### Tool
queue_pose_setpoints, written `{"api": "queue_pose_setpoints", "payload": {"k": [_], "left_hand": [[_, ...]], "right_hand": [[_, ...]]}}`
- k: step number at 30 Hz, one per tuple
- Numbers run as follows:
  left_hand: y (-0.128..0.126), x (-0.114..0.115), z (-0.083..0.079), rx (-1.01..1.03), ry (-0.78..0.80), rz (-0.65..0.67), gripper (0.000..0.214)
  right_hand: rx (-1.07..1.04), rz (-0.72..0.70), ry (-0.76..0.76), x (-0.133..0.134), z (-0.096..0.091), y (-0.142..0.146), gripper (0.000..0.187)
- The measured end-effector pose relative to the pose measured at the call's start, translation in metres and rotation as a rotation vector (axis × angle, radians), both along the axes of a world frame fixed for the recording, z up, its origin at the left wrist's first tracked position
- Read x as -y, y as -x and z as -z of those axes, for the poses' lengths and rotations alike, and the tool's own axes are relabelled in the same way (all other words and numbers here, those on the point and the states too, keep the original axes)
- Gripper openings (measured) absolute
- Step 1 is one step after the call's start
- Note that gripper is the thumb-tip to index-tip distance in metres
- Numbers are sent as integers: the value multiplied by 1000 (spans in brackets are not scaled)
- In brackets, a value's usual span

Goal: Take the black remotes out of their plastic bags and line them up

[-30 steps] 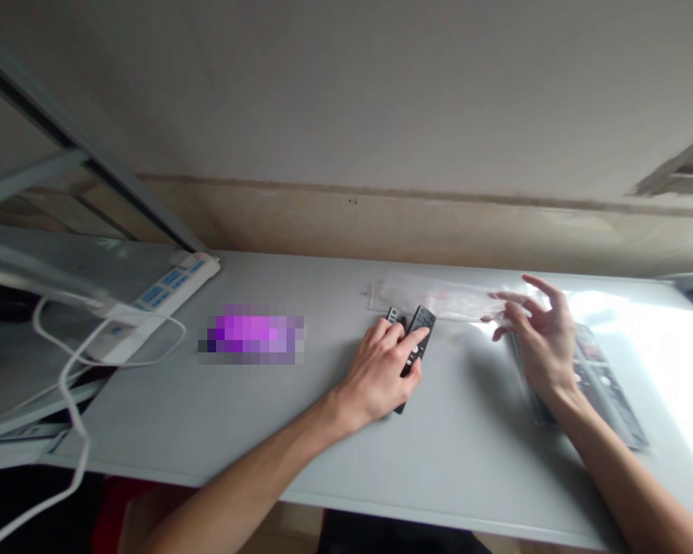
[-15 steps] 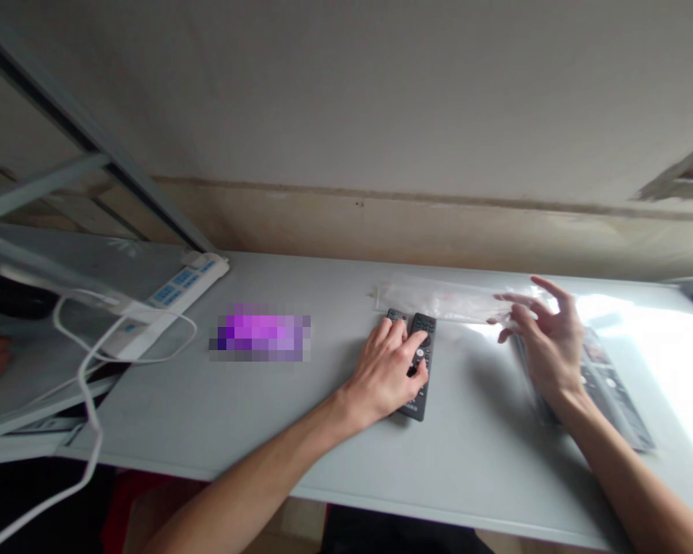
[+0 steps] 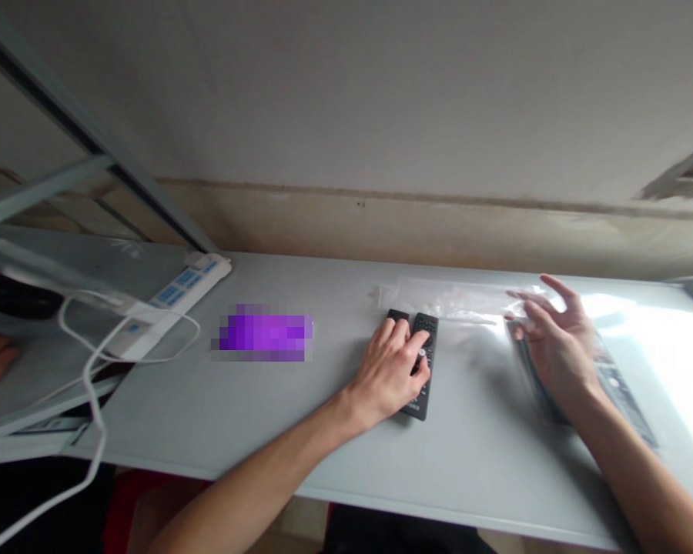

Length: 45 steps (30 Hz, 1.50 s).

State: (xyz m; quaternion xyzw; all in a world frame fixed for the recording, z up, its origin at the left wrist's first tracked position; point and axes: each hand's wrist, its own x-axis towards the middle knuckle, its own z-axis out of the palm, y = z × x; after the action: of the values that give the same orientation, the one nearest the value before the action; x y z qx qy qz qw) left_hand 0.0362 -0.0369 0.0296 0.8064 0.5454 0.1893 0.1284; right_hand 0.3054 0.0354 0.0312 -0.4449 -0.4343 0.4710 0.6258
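Power strip (image 3: 176, 300) with white cable (image 3: 86, 385) at far left by grey table (image 3: 300, 438), pixelated purple patch (image 3: 262, 332) just right of it. Left hand (image 3: 388, 377) curled over two black remote controls (image 3: 424, 362) lying side by side, pressing them down, likely to keep them steady. Clear plastic bag (image 3: 450, 300) just beyond them. Right hand (image 3: 557, 346) open, fingers spread at bag's end, no hold visible, above wrapped package (image 3: 624, 400).

I log the remote controls (image 3: 416, 406) as black with pale button markings, the table (image 3: 485, 462) pale grey, the power strip (image 3: 176, 298) white with blue switches; the pixelated object (image 3: 262, 335) reads purple, as far as I can tell.
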Motion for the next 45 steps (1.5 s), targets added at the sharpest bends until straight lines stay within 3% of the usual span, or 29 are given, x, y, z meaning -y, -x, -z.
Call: {"api": "queue_pose_setpoints", "payload": {"k": [10,20,29,38,45], "left_hand": [[-1,1,2,20,1,-1,31],[-1,2,4,21,-22,5,31],[3,-3,6,7,-62,-25,25],[8,-9,10,80,-198,14,26],[11,-14,10,163,-260,30,25]], "right_hand": [[-82,32,107,-3,-3,-1,55],[-1,-35,116,-2,2,-1,63],[244,-49,98,0,9,3,72],[433,-115,63,-1,10,3,109],[716,-37,-105,-3,23,-3,94]]}}
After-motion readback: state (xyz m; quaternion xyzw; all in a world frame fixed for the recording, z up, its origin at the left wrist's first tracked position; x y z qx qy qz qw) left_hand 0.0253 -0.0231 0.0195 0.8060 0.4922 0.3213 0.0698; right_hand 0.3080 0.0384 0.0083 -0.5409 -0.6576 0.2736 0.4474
